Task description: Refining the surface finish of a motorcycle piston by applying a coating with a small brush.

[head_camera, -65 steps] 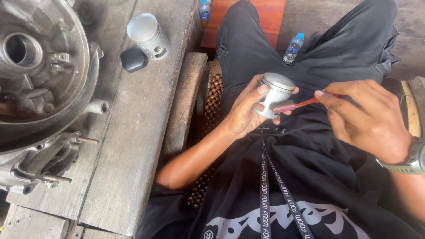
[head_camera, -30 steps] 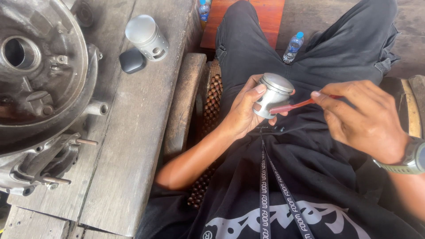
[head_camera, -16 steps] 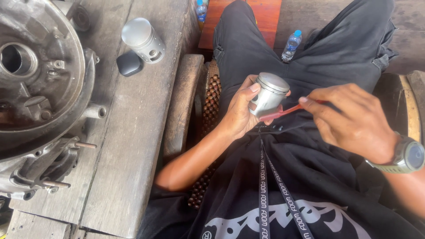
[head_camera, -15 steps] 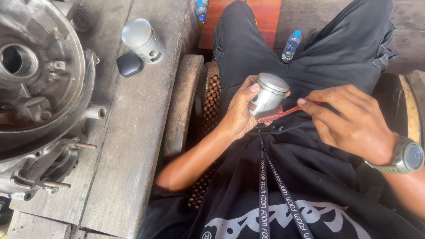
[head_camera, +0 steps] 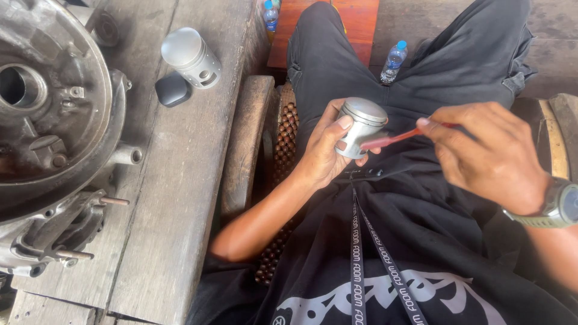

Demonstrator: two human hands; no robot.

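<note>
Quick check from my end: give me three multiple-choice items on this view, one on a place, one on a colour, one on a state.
1. Where does the second piston lie?
A. wooden bench
B. person's lap
C. inside the engine case

2. What colour is the brush handle?
A. blue
B. red
C. black

3. How is the left hand?
A. open, empty
B. flat on the bench
C. closed around a piston

Answers: 1 A, it rests on the planks beside a small black case. 2 B, the handle shows red. 3 C, the fingers wrap the piston.

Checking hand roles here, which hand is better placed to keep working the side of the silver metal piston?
Right: the right hand holds the thin red tool against the silver metal piston; the left hand only steadies it.
</note>
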